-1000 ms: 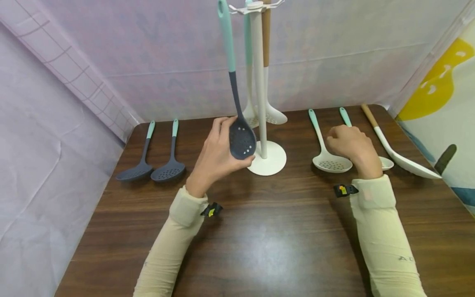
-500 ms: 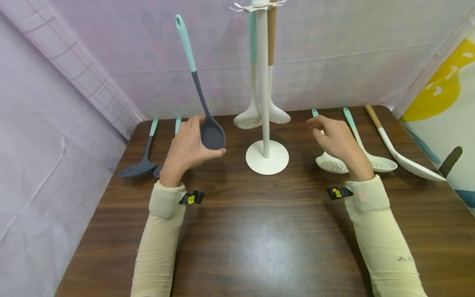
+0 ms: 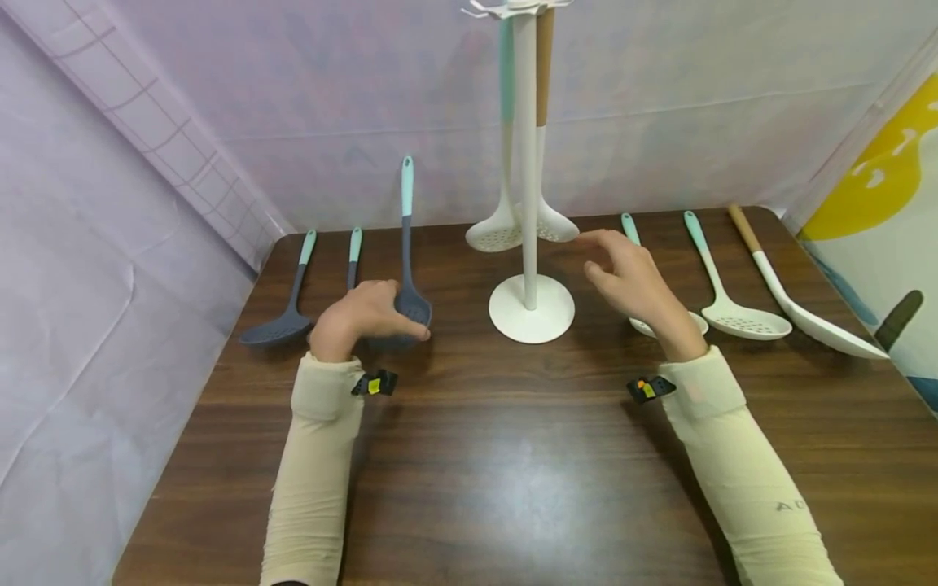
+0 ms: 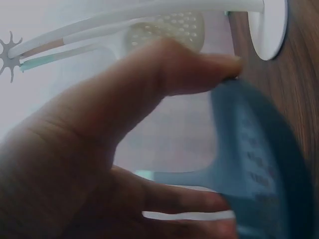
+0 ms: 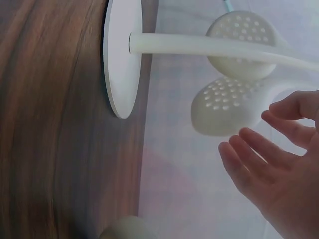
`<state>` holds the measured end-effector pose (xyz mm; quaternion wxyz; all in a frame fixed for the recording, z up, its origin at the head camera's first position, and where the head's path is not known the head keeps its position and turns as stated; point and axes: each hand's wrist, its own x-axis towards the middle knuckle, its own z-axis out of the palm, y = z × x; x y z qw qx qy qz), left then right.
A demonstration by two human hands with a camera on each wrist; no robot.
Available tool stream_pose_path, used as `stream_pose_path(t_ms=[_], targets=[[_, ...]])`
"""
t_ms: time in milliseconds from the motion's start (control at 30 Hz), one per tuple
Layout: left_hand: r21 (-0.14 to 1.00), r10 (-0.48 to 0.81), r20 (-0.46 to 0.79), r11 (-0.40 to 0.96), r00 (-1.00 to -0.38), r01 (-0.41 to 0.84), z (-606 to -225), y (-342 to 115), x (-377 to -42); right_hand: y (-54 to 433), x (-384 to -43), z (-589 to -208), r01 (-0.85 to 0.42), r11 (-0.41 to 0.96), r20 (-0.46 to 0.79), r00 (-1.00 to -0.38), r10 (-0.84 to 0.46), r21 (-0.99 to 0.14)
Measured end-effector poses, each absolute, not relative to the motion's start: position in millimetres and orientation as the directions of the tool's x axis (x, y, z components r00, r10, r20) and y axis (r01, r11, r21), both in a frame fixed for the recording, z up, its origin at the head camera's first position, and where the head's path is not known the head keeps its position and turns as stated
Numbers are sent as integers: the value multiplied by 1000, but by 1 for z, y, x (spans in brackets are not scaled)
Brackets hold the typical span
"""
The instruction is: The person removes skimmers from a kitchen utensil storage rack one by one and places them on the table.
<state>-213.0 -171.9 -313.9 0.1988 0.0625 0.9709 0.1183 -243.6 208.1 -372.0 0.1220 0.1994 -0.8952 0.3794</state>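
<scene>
My left hand [image 3: 362, 316] grips a dark grey skimmer [image 3: 407, 244] with a mint handle by the rim of its perforated bowl. The skimmer's handle points up and away, and the bowl is low over the table; cannot tell whether it touches the wood. In the left wrist view, thumb and fingers pinch the bowl [image 4: 254, 164] from opposite sides. My right hand [image 3: 633, 281], fingers spread, is beside the hanging white skimmer with a wooden handle [image 3: 558, 225]. Its fingertips are close to that bowl; contact cannot be made out. A white skimmer with a mint handle [image 3: 494, 232] hangs beside it.
Both hang from a white stand [image 3: 529, 179] with a round base [image 3: 513, 321]. Two grey skimmers lie left, one [image 3: 282, 325] flat, one [image 3: 355, 244] partly behind my left hand. At right lie white skimmers [image 3: 747, 319] and a wooden-handled white utensil [image 3: 828, 325].
My left hand has carried the grey skimmer leftward from the stand, then lowered it toward the table. The right hand has moved left from the lying white skimmers toward the stand, its fingers spreading.
</scene>
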Motion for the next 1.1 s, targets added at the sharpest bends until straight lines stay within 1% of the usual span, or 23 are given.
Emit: stream_pose_path(t_ms=[233,400,500,600,833,1100], targets=[[191,124,-474,981,-872,36,-321,-171,-214,198,-245,-375,-466,563,383,-884,-268,-682],[169,84,-524,986,-847,-8,-326,-168,-215,192,-250,-380,-510,570,418,-859,-296,-644],[154,70,-521,988,-851,-13,-329,-165,-217,189,-252,-381,-531,579,422,-846,-326,-618],[144,61,-505,989,-861,-14,-332,-164,-219,186,-254,-382,-534,578,419,-845,-333,-617],[131,30,-473,991,-880,-36,-335,-163,-224,184,-251,-378,-535,594,431,-842,-323,-600],[139,29,-465,989,-885,-40,-340,-160,-225,184,-246,-374,-519,611,447,-848,-284,-597]])
